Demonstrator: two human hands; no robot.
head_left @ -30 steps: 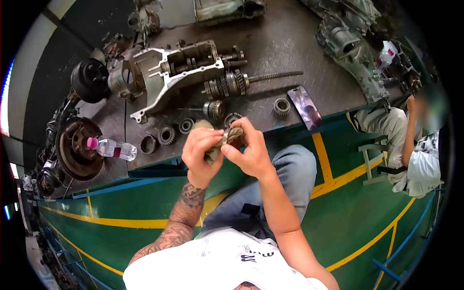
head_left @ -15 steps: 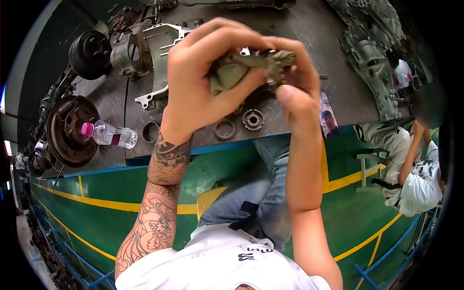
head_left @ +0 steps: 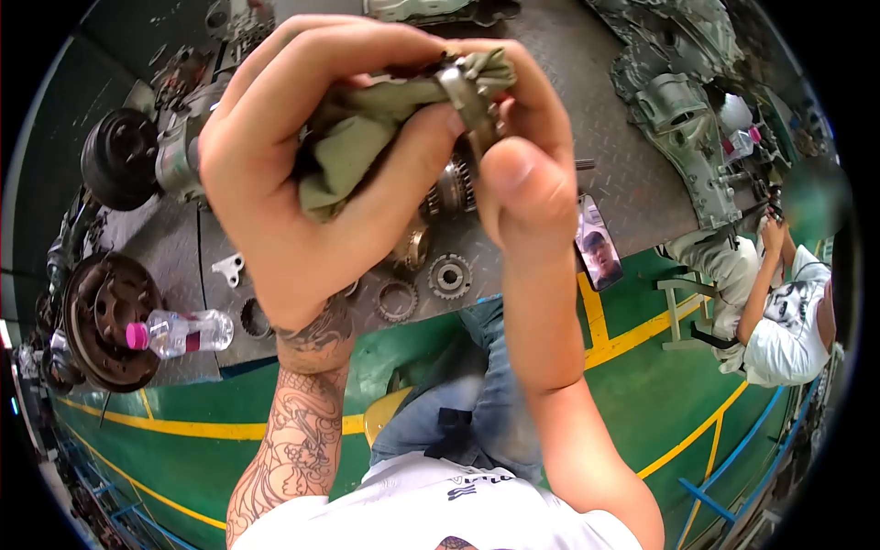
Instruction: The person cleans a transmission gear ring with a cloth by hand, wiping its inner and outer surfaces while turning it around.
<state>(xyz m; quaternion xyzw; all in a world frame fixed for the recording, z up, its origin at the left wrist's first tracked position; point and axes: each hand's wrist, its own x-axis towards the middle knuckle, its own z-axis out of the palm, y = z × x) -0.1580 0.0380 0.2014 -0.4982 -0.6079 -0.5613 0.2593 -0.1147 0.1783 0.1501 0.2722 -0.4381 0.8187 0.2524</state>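
Note:
A toothed metal ring (head_left: 471, 103) is held up close to the camera between both hands. My left hand (head_left: 275, 174) is closed around a bunched olive-green cloth (head_left: 344, 154), its thumb pressed near the ring. Part of the cloth shows on the ring's far side, so it seems to pass through the opening. My right hand (head_left: 532, 183) pinches the ring from the right, thumb in front and fingers curled behind. Beneath the hands, a geared part (head_left: 451, 188) is partly hidden. By the table edge lie a small gear (head_left: 450, 276) and a toothed ring (head_left: 397, 301).
On the metal table (head_left: 632, 206) are a phone (head_left: 599, 243), a pink-capped bottle (head_left: 188, 333), a rusty brake drum-like disc (head_left: 108, 321) and a large metal casing (head_left: 683, 115). Another ring (head_left: 255, 316) lies near the left wrist. At right sits another person (head_left: 793, 321).
Both hands have moved left and closer to the camera with the ring and cloth. The ring has turned, showing more of its smooth outer band. The view has shifted, uncovering the geared part below.

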